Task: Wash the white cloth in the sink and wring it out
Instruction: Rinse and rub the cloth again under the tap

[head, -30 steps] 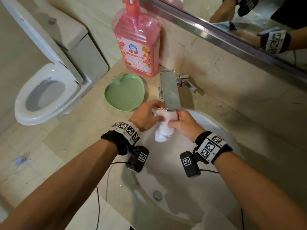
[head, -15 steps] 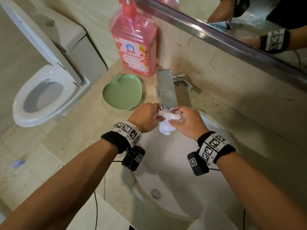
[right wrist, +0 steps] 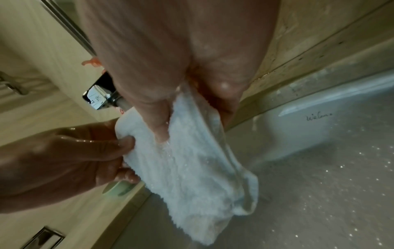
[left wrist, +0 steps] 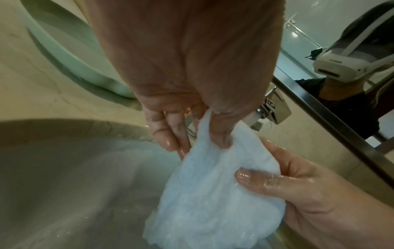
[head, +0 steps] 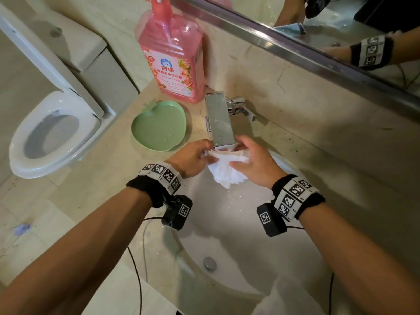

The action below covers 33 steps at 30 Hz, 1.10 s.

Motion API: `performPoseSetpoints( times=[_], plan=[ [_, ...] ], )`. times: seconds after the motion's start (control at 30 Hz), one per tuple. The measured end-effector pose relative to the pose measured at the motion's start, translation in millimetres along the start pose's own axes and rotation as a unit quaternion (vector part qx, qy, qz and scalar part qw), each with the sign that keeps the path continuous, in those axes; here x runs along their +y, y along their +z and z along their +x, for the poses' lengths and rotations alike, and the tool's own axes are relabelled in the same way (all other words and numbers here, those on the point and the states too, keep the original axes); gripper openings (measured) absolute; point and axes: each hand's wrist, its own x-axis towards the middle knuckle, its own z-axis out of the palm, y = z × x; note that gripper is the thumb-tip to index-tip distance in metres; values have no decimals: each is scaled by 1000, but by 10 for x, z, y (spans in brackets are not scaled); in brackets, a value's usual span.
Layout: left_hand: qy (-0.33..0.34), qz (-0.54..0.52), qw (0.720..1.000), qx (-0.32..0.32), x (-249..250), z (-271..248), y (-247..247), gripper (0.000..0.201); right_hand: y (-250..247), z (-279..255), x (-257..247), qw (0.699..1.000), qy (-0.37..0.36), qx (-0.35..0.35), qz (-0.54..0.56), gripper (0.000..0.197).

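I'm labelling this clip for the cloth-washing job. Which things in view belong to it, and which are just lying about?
In the job:
white cloth
left hand, pinching the cloth
right hand, gripping the cloth
faucet, over the cloth
sink

Lying about:
pink detergent bottle
green apple-shaped dish
toilet
mirror

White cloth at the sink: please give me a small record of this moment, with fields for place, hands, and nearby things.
cloth: white cloth, wet, hanging under the faucet, above the sink
left hand: pinches the cloth's top edge
right hand: grips the other side
counter: green dish, pink bottle
wrung out: not yet
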Motion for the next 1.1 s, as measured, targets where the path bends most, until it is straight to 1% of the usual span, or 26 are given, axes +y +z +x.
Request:
performPoseSetpoints(
  times=[0.03,0.07,0.13,0.2,0.27,0.33,0.37,0.43,0.47,0.53,0.63,0.7,0.77,0.8,0.83,0.9,1.0,1.07,1.1],
  plan=[
    [1,2,1000,-7,8,-5,-6,10,14,2,-21,1000,-5,-22,0,53],
    [5,8,1000,-6,10,-11,-12,5,31,5,-41,999,-11,-38,1,50],
    [18,9,1000,14,-2,-30,-16,6,65,0,-79,999,-31,-44,-2,41],
    [27,3,998,55,-12,-53,-29,17,87,2,-104,999,-40,-28,-14,31],
    [35,9,995,89,-41,-52,-61,22,86,9,-118,998,-44,-3,-46,22],
    [37,-9,995,92,-77,-48,-110,22,72,22,-119,995,-46,10,-84,27],
    [34,-21,996,83,-93,-50,-134,21,68,32,-124,996,-44,4,-80,30],
    [40,-23,997,57,-113,-48,-153,19,57,42,-164,999,-34,-27,-29,31],
    [43,-17,998,48,-121,-44,-150,19,57,46,-183,999,-28,-43,-4,36],
    [36,-9,998,45,-126,-30,-141,18,55,73,-183,998,-14,-59,16,41],
    [11,-12,999,46,-142,-20,-143,16,42,102,-166,997,-13,-62,-47,43],
    [4,-20,999,42,-160,-23,-141,15,35,97,-139,994,-11,-46,-103,38],
    [-1,-20,999,40,-165,-32,-127,14,13,87,-110,983,-38,2,-177,39],
    [-5,-17,999,45,-164,-38,-114,14,-12,87,-101,975,-54,29,-214,43],
    [-9,-13,998,53,-159,-42,-103,15,-39,82,-101,971,-55,45,-227,48],
    [-18,-12,997,79,-125,-36,-71,17,-66,78,-111,983,-28,51,-175,52],
    [-63,-13,992,110,-43,12,-1,26,27,88,-153,995,29,62,-78,38],
    [-109,-34,987,110,19,60,53,29,138,82,-183,994,88,64,12,33],
    [-124,-66,985,103,54,75,86,29,189,77,-189,990,113,59,58,32]
  ],
)
